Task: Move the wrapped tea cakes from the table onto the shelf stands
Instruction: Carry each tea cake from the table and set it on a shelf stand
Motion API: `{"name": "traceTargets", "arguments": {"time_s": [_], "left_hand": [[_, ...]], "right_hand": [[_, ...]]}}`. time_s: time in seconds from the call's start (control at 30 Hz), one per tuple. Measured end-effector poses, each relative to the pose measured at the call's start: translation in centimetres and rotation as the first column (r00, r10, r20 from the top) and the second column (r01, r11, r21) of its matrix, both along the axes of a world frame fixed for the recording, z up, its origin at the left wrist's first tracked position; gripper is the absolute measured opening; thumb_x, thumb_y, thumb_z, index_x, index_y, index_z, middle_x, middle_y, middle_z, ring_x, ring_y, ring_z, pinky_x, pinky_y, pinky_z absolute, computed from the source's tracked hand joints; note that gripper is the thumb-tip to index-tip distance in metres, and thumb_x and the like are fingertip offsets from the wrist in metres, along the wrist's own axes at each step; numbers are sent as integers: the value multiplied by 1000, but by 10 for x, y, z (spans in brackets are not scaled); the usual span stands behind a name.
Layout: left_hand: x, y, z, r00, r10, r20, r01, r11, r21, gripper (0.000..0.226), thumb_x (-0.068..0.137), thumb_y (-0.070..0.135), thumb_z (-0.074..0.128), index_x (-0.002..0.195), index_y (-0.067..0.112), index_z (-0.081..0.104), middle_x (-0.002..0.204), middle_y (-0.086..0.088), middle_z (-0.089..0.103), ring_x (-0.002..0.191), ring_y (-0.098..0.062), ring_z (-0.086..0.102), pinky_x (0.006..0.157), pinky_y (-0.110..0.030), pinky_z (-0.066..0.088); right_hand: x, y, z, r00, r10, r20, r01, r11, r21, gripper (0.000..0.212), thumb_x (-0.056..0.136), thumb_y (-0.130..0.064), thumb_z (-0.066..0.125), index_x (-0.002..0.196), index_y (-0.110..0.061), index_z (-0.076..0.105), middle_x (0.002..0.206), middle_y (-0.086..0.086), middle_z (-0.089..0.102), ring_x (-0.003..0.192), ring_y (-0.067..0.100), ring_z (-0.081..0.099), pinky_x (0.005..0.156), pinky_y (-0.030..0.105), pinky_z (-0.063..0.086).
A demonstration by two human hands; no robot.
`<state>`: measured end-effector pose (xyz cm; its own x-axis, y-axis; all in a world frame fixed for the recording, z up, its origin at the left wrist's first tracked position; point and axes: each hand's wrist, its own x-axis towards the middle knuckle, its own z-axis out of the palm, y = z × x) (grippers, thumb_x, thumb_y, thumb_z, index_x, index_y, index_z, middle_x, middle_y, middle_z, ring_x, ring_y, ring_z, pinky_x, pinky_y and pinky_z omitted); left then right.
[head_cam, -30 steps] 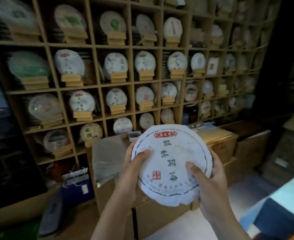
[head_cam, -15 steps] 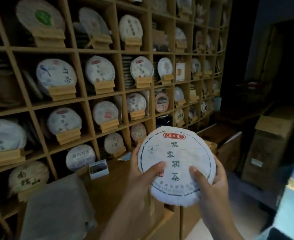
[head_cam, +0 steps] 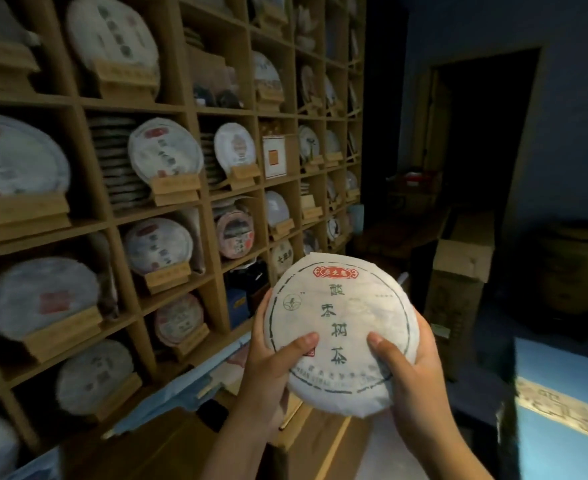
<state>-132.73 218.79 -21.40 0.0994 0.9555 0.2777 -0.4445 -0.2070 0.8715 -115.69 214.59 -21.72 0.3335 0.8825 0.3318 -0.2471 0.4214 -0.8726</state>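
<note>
White-wrapped cake is gripped upright by both hands, left and right, beside the shelf.

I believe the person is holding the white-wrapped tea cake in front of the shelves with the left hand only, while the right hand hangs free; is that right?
Not quite: both hands hold it. In the head view, the left hand grips the left edge of the wrapped tea cake and the right hand grips its right edge, each with a thumb on the printed face. The rest stands: the cake is held up in front of the shelves.
</note>
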Motion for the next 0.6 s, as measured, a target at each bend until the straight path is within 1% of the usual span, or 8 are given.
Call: {"name": "traceTargets", "arguments": {"time_s": [0.03, 0.1, 0.17, 0.2, 0.33, 0.4, 0.5, 0.6], "left_hand": [[7, 18, 0, 1000, -17, 4, 17, 1000, 9, 88, 56, 16, 89, 132, 41, 53, 126, 2, 67, 113, -20, 65, 81, -37, 59], [22, 57, 1, 999, -52, 4, 52, 998, 37, 90, 57, 15, 88, 135, 40, 51, 126, 2, 66, 113, -20, 65, 81, -37, 59], [36, 96, 2, 997, -72, -3, 72, 995, 68, 91, 58, 16, 88, 137, 39, 50, 128, 1, 65, 115, -20, 65, 81, -37, 58], [43, 116, 3, 997, -82, -2, 82, 994, 77, 91, 58, 16, 88, 137, 38, 49, 129, 0, 64, 116, -20, 64, 83, -38, 58], [72, 197, 14, 989, -149, -2, 148, 984, 94, 92, 58, 17, 87, 137, 42, 48, 129, 2, 64, 116, -19, 64, 84, -39, 58], [87, 233, 20, 987, -162, -4, 161, 981, 103, 92, 56, 19, 88, 136, 43, 48, 127, 5, 65, 113, -16, 65, 82, -37, 59], [113, 280, 24, 980, -196, -15, 197, 973, 118, 90, 59, 18, 86, 136, 43, 48, 128, 4, 65, 116, -18, 64, 86, -42, 58], [145, 315, 19, 974, -226, -25, 228, 967, 118, 88, 61, 19, 85, 136, 43, 47, 128, 6, 64, 117, -16, 63, 89, -43, 58]], "right_hand": [[7, 16, 0, 1000, -16, 6, 16, 1000, -2, 65, 73, -26, 73, 134, -32, 49, 124, 2, 66, 110, 25, 67, 85, 51, 58], [21, 47, 1, 999, -49, 17, 49, 999, 4, 60, 73, -26, 74, 128, -33, 51, 116, -2, 70, 104, 22, 70, 74, 39, 61], [34, 80, 4, 996, -79, 35, 78, 997, 29, 57, 74, -23, 76, 125, -32, 51, 110, -5, 71, 100, 18, 71, 68, 29, 60], [40, 97, 6, 995, -89, 38, 87, 995, 39, 59, 75, -21, 78, 126, -30, 50, 109, -5, 71, 100, 18, 71, 67, 28, 60], [65, 167, 17, 986, -158, 44, 156, 986, 51, 66, 73, -19, 82, 129, -27, 48, 119, 4, 66, 104, 20, 69, 75, 37, 61], [79, 199, 22, 981, -189, 48, 186, 981, 59, 66, 72, -20, 82, 128, -29, 49, 119, 2, 66, 104, 19, 69, 74, 35, 61], [101, 238, 27, 974, -220, 57, 216, 974, 75, 61, 71, -24, 74, 125, -35, 49, 113, -7, 69, 104, 16, 69, 71, 31, 60], [129, 264, 24, 959, -273, 74, 268, 961, 72, 67, 72, -24, 72, 133, -32, 46, 123, -2, 65, 110, 18, 67, 79, 38, 61]]}}
